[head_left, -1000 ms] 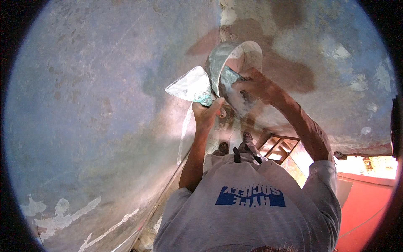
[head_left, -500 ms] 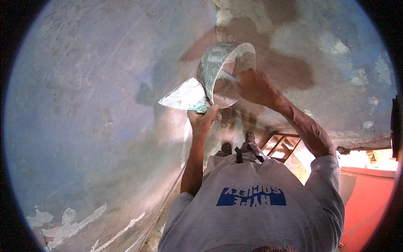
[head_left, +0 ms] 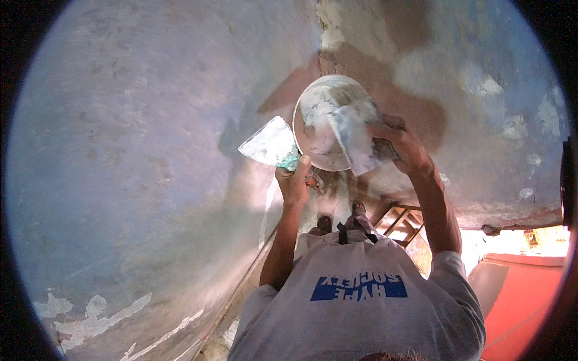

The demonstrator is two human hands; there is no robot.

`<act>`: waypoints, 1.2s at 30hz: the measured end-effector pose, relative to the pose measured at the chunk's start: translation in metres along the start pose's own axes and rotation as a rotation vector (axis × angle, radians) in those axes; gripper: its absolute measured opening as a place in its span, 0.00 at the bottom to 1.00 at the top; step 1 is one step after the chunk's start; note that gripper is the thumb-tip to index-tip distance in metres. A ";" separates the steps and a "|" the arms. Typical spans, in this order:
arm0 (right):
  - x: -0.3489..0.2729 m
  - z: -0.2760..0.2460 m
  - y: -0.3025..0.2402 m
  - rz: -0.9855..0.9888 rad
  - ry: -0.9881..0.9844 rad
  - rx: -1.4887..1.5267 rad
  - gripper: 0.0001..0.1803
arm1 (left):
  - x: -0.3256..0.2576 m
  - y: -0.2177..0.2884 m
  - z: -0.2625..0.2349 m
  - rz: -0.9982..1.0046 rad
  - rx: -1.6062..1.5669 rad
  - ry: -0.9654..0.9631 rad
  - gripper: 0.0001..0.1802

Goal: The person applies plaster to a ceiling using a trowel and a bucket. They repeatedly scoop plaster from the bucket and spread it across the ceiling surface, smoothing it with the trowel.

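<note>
My left hand (head_left: pixel 294 183) is closed around the teal handle of a putty knife (head_left: pixel 271 143), whose wide blade is coated in white paste and points up and left. The same hand's thumb presses at the rim of a round bowl (head_left: pixel 313 114), smeared inside with whitish paste and tilted with its mouth toward me. My right hand (head_left: pixel 406 144) grips a second putty knife (head_left: pixel 355 135), its wide blade blurred by motion across the right part of the bowl's mouth. The fingers partly hide its handle.
Patchy blue-grey walls (head_left: pixel 138 138) meet in a corner beyond the bowl, with pale patches (head_left: pixel 490 86) on the right one. Below are my feet (head_left: pixel 325 222) and a wooden frame (head_left: pixel 400 224). A red panel (head_left: pixel 524 301) stands at lower right.
The bowl has turned so its mouth faces me more. My right hand has drawn out to the right and down, bringing the second putty knife's blade into view. My left hand shifted slightly right.
</note>
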State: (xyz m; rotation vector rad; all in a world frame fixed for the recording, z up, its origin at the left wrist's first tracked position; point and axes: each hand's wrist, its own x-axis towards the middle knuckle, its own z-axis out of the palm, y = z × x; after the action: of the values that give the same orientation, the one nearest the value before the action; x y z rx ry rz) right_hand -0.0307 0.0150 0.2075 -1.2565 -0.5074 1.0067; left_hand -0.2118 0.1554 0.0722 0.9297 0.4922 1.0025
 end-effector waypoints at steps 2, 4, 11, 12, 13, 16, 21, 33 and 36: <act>-0.008 -0.014 0.011 -0.130 0.063 -0.046 0.15 | 0.003 -0.003 0.006 0.043 0.023 0.044 0.10; -0.010 -0.017 0.026 -0.185 0.122 -0.054 0.15 | 0.002 0.009 0.021 0.124 0.112 0.078 0.09; 0.036 -0.010 0.044 -0.155 0.229 -0.236 0.15 | 0.000 0.028 0.027 0.089 0.298 -0.043 0.09; 0.044 -0.011 0.044 -0.127 0.218 -0.265 0.15 | 0.000 0.029 0.027 0.120 0.324 -0.057 0.09; 0.050 -0.010 0.042 -0.153 0.207 -0.258 0.14 | 0.001 0.029 0.025 0.124 0.328 -0.101 0.09; 0.058 0.010 0.037 -0.218 0.193 -0.235 0.11 | 0.004 0.031 0.017 0.159 0.333 -0.194 0.11; 0.078 0.038 0.032 -0.397 0.275 -0.405 0.13 | 0.015 0.026 -0.001 0.159 0.399 -0.292 0.21; 0.062 0.049 0.043 -0.972 0.373 -1.016 0.18 | 0.012 0.047 0.013 0.026 0.343 -0.332 0.12; 0.041 0.050 0.039 -0.853 0.156 -1.140 0.23 | 0.008 0.047 0.013 0.016 0.340 -0.317 0.07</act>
State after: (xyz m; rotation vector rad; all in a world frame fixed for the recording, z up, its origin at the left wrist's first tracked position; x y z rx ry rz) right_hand -0.0631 0.0759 0.1770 -1.7975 -1.4470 -0.2034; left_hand -0.2217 0.1671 0.1192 1.3727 0.3923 0.7777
